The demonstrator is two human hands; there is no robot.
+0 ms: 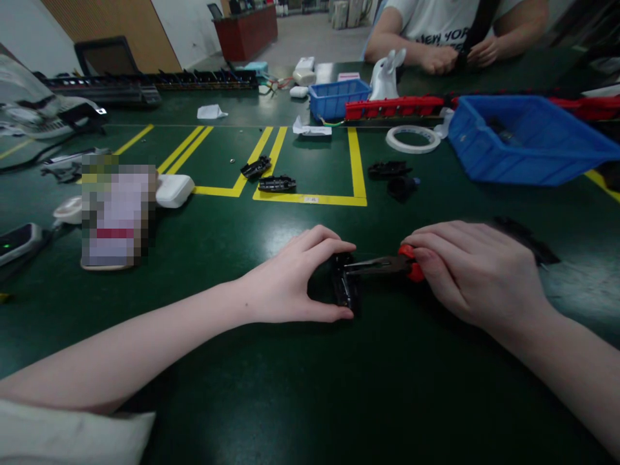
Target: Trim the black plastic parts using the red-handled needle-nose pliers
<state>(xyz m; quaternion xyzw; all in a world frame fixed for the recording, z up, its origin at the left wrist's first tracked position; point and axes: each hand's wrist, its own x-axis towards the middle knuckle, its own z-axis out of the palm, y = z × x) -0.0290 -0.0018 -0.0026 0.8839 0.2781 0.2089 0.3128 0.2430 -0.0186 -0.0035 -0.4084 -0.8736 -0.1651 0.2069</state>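
My left hand [300, 281] holds a small black plastic part [345, 284] by its two ends, between the thumb and the fingers. From the right, needle-nose pliers [382, 265] with red handles reach over, and their tips touch or grip the part's near side; which of these I cannot tell. My right hand [477, 274] is wrapped around the red handles. Behind that hand lies a longer black piece [526, 239], partly hidden by it. Farther off, similar black parts [277, 184] rest on the green table, some beside the yellow tape lines.
A large blue bin [527, 139] stands at the right, a smaller blue basket [339, 98] at the back. Beside the large bin lies a roll of white tape [413, 139]. At left are a phone [119, 216] and a white case [174, 191]. Across the table sits another person [450, 32].
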